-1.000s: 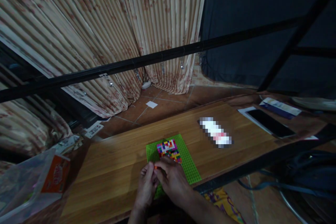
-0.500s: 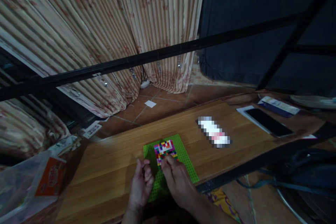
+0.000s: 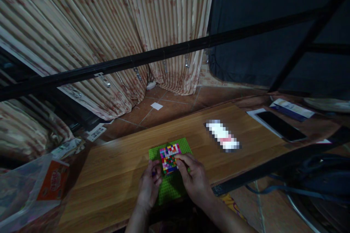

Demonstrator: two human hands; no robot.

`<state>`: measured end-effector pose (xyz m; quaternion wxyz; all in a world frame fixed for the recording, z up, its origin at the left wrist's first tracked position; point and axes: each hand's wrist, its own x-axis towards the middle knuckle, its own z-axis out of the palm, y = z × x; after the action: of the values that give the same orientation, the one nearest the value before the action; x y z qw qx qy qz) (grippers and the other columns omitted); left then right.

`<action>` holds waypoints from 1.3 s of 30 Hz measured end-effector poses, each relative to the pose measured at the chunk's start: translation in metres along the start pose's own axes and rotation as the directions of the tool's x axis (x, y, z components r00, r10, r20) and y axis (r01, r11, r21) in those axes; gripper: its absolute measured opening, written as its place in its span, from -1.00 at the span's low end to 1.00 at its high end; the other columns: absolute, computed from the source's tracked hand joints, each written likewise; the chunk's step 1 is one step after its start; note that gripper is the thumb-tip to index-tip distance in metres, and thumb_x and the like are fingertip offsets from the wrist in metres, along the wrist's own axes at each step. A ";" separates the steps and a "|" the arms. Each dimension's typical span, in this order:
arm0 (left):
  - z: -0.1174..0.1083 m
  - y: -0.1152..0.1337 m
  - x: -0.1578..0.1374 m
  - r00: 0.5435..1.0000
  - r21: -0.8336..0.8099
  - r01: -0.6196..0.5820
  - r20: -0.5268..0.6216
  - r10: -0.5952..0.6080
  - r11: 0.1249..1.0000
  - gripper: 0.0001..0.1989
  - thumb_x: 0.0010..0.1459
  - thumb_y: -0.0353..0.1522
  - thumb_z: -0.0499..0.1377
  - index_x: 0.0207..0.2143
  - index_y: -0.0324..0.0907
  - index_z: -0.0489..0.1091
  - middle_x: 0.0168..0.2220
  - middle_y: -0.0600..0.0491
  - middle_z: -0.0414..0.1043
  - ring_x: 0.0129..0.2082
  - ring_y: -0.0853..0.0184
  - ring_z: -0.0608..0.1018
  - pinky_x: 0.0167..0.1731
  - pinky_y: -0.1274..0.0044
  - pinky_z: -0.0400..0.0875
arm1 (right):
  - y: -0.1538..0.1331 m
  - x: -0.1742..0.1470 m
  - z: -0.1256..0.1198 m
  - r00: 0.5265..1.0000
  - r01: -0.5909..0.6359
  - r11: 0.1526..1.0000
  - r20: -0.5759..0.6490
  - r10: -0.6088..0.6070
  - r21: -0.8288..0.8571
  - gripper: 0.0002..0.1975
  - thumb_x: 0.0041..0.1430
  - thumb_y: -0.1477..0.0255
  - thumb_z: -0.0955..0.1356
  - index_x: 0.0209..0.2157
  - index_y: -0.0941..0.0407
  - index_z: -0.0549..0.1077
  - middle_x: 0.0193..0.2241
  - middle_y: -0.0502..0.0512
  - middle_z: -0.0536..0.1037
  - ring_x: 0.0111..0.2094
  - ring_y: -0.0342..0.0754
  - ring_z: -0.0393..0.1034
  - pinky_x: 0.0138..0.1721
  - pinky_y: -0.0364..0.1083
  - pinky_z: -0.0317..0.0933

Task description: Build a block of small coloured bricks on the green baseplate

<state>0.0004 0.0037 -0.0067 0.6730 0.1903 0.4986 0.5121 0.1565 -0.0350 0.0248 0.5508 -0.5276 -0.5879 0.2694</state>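
Note:
A green studded baseplate (image 3: 167, 193) lies on the wooden table, with a patch of small multicoloured building bricks (image 3: 170, 157) built up on it. At the patch's right edge is my right hand (image 3: 195, 177), its thumb and index finger close together against the bricks. Whatever lies between those fingertips is hidden. Beside the patch's left edge, my left hand (image 3: 149, 185) is curled over the baseplate. A small dark purple brick (image 3: 154, 173) shows between its fingers.
Right of the baseplate lies a lit phone with a blurred screen (image 3: 222, 135). A dark phone (image 3: 281, 125) rests farther right on white paper. A clear plastic box (image 3: 22, 193) with an orange label stands at the left. A black bar (image 3: 169, 54) crosses beyond the table.
My right hand has shifted from the patch's lower part to its right edge, uncovering a blue row of bricks. My left hand remains beside the patch, and purple now shows in its fingers.

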 end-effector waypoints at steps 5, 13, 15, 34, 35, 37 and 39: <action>0.005 -0.003 0.002 0.999 -0.105 -0.016 -0.031 0.013 0.994 -0.87 -0.02 -0.44 0.18 -0.35 -0.27 0.43 -0.43 0.00 0.45 -0.46 0.42 0.48 -0.43 0.59 0.40 | 0.009 0.003 -0.009 0.999 -0.006 1.000 -0.040 0.007 0.016 -0.76 0.23 0.40 0.22 -0.17 0.08 0.49 -0.29 0.14 0.51 -0.24 -0.04 0.41 -0.22 -0.10 0.29; -0.002 -0.012 -0.001 0.976 -0.083 -0.216 -0.035 0.214 0.973 -0.81 -0.19 -0.52 0.22 -0.41 -0.22 0.46 -0.35 0.02 0.49 -0.32 0.38 0.51 -0.19 0.55 0.40 | 0.025 0.012 -0.013 0.993 -0.117 0.993 -0.022 0.117 0.026 -0.79 0.17 0.36 0.27 -0.23 0.10 0.50 -0.32 0.11 0.54 -0.31 -0.05 0.43 -0.29 -0.10 0.29; -0.002 -0.013 0.002 0.966 -0.024 -0.257 -0.043 0.256 0.966 -0.82 -0.18 -0.50 0.24 -0.41 -0.21 0.45 -0.37 0.04 0.49 -0.31 0.37 0.52 -0.17 0.53 0.39 | 0.025 0.017 -0.012 0.991 -0.130 0.991 0.000 0.130 0.010 -0.80 0.17 0.36 0.27 -0.26 0.10 0.49 -0.33 0.10 0.55 -0.31 -0.05 0.44 -0.29 -0.10 0.29; -0.002 -0.009 0.000 0.952 0.318 -0.275 -0.043 0.304 0.907 -0.60 -0.08 -0.06 0.23 -0.43 -0.24 0.36 -0.61 0.13 0.37 -0.73 0.50 0.32 -0.74 0.65 0.17 | 0.048 0.045 0.012 0.995 -0.097 0.992 -0.014 0.096 -0.081 -0.92 0.01 0.34 0.41 -0.42 -0.03 0.59 -0.07 0.09 0.39 0.03 0.06 0.21 0.06 0.11 0.06; -0.002 -0.008 0.000 0.953 0.316 -0.270 -0.047 0.299 0.910 -0.60 -0.08 -0.06 0.23 -0.43 -0.24 0.36 -0.61 0.13 0.37 -0.73 0.50 0.32 -0.74 0.65 0.17 | 0.050 0.045 0.013 0.992 -0.126 0.991 -0.013 0.125 -0.039 -0.92 -0.01 0.34 0.42 -0.43 -0.02 0.59 -0.07 0.09 0.40 0.02 0.05 0.23 0.06 0.10 0.07; -0.002 -0.007 0.000 0.954 0.317 -0.266 -0.048 0.296 0.910 -0.62 -0.08 -0.07 0.23 -0.44 -0.23 0.36 -0.61 0.14 0.36 -0.72 0.51 0.32 -0.74 0.66 0.16 | 0.054 0.046 0.016 0.983 -0.185 0.981 -0.002 0.185 0.057 -0.89 -0.06 0.34 0.43 -0.42 0.01 0.59 -0.08 0.10 0.42 -0.01 0.05 0.27 0.04 0.08 0.10; -0.002 -0.008 0.001 0.956 0.319 -0.262 -0.042 0.290 0.911 -0.62 -0.09 -0.08 0.24 -0.45 -0.23 0.36 -0.61 0.14 0.36 -0.72 0.51 0.32 -0.74 0.66 0.16 | 0.056 0.047 0.018 0.969 -0.245 0.957 0.029 0.244 0.152 -0.85 -0.08 0.32 0.44 -0.40 0.04 0.58 -0.12 0.11 0.47 -0.06 0.04 0.33 0.00 0.05 0.14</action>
<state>0.0024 0.0008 -0.0138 0.5328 0.3391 0.5702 0.5253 0.1651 0.0297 -0.0131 0.5495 -0.5506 -0.4983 0.3827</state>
